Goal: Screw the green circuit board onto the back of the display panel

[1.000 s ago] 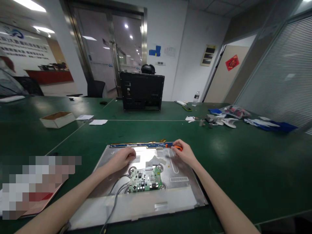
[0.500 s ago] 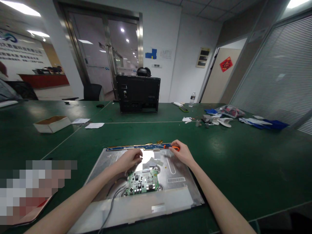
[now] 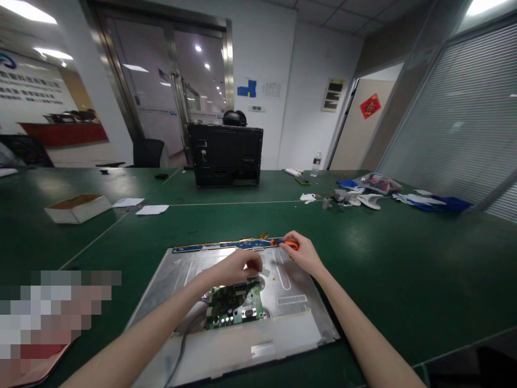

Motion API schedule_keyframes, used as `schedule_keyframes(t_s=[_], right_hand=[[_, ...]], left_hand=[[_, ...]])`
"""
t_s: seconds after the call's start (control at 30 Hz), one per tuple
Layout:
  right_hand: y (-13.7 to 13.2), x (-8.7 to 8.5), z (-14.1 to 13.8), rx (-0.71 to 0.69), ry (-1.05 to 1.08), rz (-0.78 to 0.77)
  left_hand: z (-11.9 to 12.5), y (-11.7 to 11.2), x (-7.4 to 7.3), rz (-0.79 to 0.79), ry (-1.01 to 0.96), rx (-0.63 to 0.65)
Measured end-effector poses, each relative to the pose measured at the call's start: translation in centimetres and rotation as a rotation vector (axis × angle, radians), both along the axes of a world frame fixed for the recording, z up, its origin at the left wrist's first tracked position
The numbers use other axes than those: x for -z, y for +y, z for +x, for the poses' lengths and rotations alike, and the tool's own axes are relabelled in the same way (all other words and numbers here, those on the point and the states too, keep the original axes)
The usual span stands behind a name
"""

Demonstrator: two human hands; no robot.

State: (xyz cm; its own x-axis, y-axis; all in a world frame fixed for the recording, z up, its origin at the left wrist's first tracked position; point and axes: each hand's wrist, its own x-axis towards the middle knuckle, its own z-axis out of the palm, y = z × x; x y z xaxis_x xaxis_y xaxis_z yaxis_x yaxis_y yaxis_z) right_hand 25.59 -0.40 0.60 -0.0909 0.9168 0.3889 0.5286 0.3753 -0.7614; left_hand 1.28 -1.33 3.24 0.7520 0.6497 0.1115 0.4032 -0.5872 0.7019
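A silver display panel (image 3: 299,318) lies back side up before me, with a green circuit board (image 3: 254,306) on its middle and a narrow blue circuit strip (image 3: 205,248) along its far edge. My right hand (image 3: 302,252) is closed around an orange-handled screwdriver (image 3: 291,245), whose thin shaft points left along the strip. Over the panel, just beyond the green board, my left hand (image 3: 238,267) has its fingers curled into a pinch. A small clear film (image 3: 265,272) shows beside those fingertips; whether they grip it is hidden.
Grey cables (image 3: 181,345) run off the panel's near left. A black monitor housing (image 3: 228,156) stands at the back, with a white box (image 3: 78,209) and papers (image 3: 152,209) to the left. Gloves (image 3: 369,201), small parts and a bottle (image 3: 316,164) lie or stand back right.
My left hand has moved right across the panel, over the clear film and the green board's far edge. My right hand stays at the strip with the screwdriver. The view has shifted slightly.
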Motion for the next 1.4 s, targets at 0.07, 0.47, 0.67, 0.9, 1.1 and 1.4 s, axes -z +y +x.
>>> schedule_keyframes(t_s=[0.07, 0.47, 0.67, 0.9, 1.1, 1.4], right_hand=[[0.0, 0.0, 0.1, 0.007, 0.001, -0.006], [-0.2, -0.2, -0.2, -0.003, -0.021, -0.022], [-0.3, -0.1, -0.3, -0.017, -0.034, -0.019], [-0.4, -0.2, -0.5, -0.021, -0.031, -0.021], [-0.5, -0.2, -0.5, -0.014, -0.011, -0.023], [-1.2, -1.3, -1.0, -0.05, 0.034, -0.023]], left_hand=[[0.1, 0.1, 0.1, -0.034, 0.007, 0.017], [-0.1, 0.8, 2.0, -0.199, -0.028, 0.07], [-0.2, 0.9, 2.0, -0.217, -0.041, 0.083], [-0.2, 0.8, 2.0, -0.245, -0.063, 0.055], [-0.6, 1.3, 2.5, -0.131, -0.021, 0.074], [-0.9, 1.7, 2.7, -0.106, -0.051, 0.132]])
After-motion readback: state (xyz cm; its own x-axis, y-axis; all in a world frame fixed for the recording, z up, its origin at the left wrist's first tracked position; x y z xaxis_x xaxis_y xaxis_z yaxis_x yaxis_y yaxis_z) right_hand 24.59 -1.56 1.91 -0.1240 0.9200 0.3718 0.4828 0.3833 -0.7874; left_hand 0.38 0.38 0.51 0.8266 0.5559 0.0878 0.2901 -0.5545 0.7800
